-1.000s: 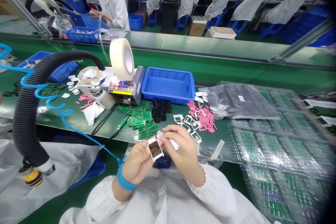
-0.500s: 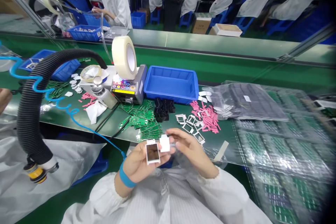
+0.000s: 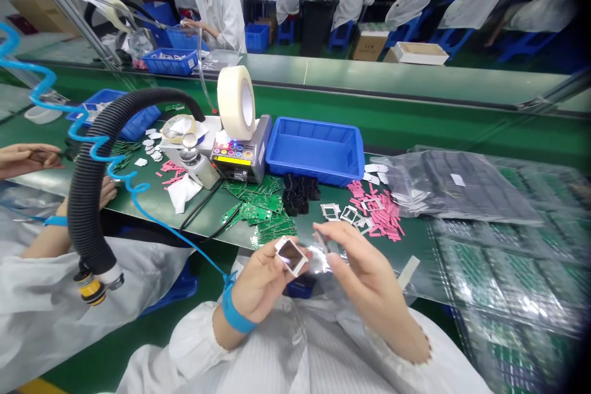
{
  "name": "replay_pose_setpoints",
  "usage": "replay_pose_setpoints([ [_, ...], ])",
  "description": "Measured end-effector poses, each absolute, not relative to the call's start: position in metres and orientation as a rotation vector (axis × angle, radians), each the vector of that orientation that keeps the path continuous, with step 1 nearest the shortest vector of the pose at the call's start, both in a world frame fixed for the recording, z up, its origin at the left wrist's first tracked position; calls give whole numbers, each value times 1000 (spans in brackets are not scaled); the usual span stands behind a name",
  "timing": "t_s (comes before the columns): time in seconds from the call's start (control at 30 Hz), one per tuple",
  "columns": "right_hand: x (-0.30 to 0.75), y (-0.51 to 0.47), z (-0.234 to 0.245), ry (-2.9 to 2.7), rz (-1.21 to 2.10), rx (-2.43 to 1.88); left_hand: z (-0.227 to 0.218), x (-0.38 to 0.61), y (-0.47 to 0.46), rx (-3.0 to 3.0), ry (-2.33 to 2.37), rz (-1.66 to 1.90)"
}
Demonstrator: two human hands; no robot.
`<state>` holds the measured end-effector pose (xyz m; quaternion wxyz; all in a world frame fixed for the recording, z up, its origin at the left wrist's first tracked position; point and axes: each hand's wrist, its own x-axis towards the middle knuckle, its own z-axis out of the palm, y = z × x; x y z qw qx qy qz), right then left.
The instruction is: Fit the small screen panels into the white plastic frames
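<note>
My left hand (image 3: 258,283) grips a small white-framed display part (image 3: 292,255) by its edges, its dark face tilted up. A blue strap circles that wrist. My right hand (image 3: 357,265) is just to the right of the part, thumb and forefinger pinched on a thin clear film (image 3: 322,252) that hangs between the hands. Both hands hover at the near edge of the green bench (image 3: 152,206). Just beyond them lie green circuit boards (image 3: 258,212), white frames (image 3: 344,214), pink tabs (image 3: 381,212) and black parts (image 3: 300,192).
A blue tray (image 3: 316,151), a tape dispenser with a large roll (image 3: 236,104) and a black ribbed hose (image 3: 90,197) stand on the bench. Clear bags of boards (image 3: 498,240) lie at right. Another person's hands (image 3: 28,160) work at left. Several people in white coats sit behind.
The white piece beside the framed part is gone; my right hand has drawn away to the right with the film. The part is tilted flatter. A neighbour's hands have come into view at left.
</note>
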<state>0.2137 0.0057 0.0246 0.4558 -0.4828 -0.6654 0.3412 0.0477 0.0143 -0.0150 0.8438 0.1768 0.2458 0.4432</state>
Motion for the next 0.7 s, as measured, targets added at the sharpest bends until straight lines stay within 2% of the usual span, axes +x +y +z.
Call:
replay_pose_setpoints([
  [0.13, 200, -2, 31, -1995, 326, -1246, -15, 54, 15, 357, 625, 1006],
  [0.3, 189, -3, 29, -1971, 95, -1311, -16, 54, 13, 330, 687, 982],
  [0.57, 186, 2, 20, -1958, 132, -1318, -28, 59, 10, 276, 692, 987],
  [0.7, 195, 11, 6, -2128, 342, -1446, -39, 65, 11, 51, 673, 867],
])
